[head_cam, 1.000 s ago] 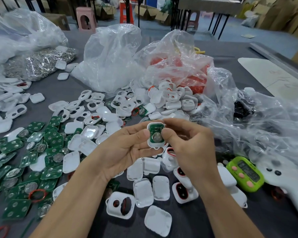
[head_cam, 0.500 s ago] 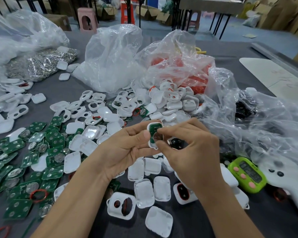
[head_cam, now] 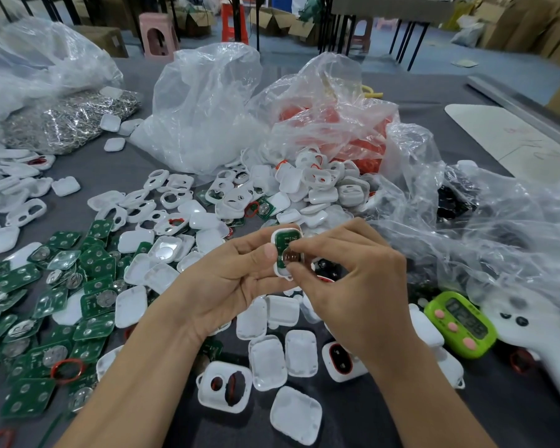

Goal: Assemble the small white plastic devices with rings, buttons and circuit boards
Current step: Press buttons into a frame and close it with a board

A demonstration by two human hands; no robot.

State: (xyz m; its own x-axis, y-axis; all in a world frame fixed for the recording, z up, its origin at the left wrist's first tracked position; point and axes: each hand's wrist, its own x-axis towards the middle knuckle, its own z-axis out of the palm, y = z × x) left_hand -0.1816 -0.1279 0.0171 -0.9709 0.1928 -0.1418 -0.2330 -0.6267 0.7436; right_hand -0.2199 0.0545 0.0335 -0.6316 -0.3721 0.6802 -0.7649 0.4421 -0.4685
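A small white plastic device shell (head_cam: 280, 241) with a green circuit board and a round silver cell in it is held upright above the table's middle. My left hand (head_cam: 230, 282) grips its left edge, thumb on the rim. My right hand (head_cam: 353, 282) pinches the shell's right side, with fingertips over the board. Loose green circuit boards (head_cam: 46, 302) lie spread at the left. White shell halves (head_cam: 285, 354) lie below my hands, and a pile of white frames (head_cam: 317, 185) sits behind. A red ring (head_cam: 67, 369) rests on the boards.
Clear plastic bags (head_cam: 204, 108) stand at the back, one holding red rings (head_cam: 362, 147). A bag of silver metal parts (head_cam: 68, 121) lies far left. At the right sit a green timer (head_cam: 459, 321) and a white handheld device (head_cam: 537, 337) under crumpled plastic.
My right hand has shifted from the shell's right edge to lie over the board, covering more of it. The shell has tilted slightly and stays between both hands.
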